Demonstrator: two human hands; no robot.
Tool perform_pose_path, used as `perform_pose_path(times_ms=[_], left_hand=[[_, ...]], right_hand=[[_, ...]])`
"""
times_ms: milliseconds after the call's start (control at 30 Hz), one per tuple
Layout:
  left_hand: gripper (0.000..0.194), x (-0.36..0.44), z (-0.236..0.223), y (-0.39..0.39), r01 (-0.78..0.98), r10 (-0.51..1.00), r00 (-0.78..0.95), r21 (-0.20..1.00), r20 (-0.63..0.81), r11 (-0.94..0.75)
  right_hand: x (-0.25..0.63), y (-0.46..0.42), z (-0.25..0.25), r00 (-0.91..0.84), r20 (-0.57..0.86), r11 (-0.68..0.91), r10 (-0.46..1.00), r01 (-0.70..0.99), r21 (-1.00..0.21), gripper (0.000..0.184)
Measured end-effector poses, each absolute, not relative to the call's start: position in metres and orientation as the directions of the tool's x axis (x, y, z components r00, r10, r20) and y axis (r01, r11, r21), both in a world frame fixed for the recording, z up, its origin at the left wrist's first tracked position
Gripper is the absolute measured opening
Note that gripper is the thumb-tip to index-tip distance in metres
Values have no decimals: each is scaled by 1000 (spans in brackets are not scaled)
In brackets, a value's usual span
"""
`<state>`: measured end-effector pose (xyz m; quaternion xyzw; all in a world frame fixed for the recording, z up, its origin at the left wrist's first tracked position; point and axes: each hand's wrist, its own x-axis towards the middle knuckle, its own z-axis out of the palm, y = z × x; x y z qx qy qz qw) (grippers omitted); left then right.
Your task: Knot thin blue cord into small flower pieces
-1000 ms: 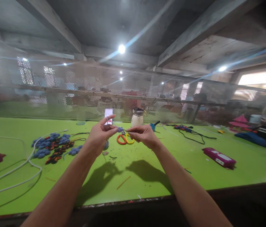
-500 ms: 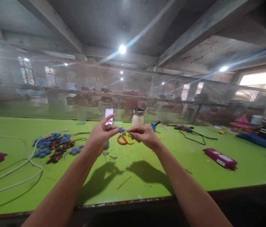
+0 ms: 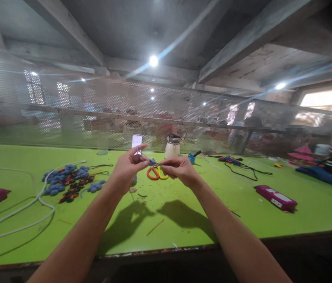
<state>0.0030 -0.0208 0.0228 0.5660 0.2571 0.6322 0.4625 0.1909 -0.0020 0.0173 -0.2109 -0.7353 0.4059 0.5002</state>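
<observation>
My left hand point(image 3: 125, 169) pinches a small piece of blue yarn crochet point(image 3: 153, 162) between thumb and fingertips. Its index finger is raised, with a strand of yarn running over it. From the other side my right hand point(image 3: 181, 168) grips a thin crochet hook point(image 3: 158, 164), mostly covered by the fingers, whose tip meets the piece. Just behind the hands lie scissors with one red and one yellow handle loop point(image 3: 152, 173). To the left rest several blue crocheted flowers point(image 3: 54, 189) and dark orange-and-black ones point(image 3: 73, 192).
A lit phone point(image 3: 136, 141) stands behind my left hand, a lidded jar point(image 3: 172, 148) behind the right. White cable point(image 3: 40, 196) crosses the green table's point(image 3: 195, 236) left side. A magenta box point(image 3: 276, 198) lies right. A perforated screen point(image 3: 118, 125) bounds the back.
My left index finger has lowered slightly, and the fingertips of both hands stay together at the yarn piece. The whole view has shifted a little.
</observation>
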Motion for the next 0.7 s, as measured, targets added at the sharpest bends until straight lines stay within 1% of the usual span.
perform_pose_path(times_ms=[133, 333, 433, 533, 700], left_hand=[[60, 4, 23, -21, -262, 869, 77, 851, 489, -455], [43, 4, 20, -21, -218, 841, 80, 833, 534, -508], [44, 4, 19, -21, -203, 834, 75, 828, 546, -523], [48, 5, 20, -21, -195, 833, 64, 825, 550, -530], [58, 6, 22, -22, -216, 843, 46, 829, 536, -516]], right_hand=[[187, 0, 12, -413, 524, 501, 745, -173, -848, 20], [181, 1, 8, -396, 485, 386, 780, -306, -870, 18], [178, 1, 7, -388, 431, 309, 815, -339, -889, 22], [176, 0, 7, -386, 378, 253, 841, -338, -907, 25], [177, 0, 8, -376, 364, 269, 852, -283, -921, 26]])
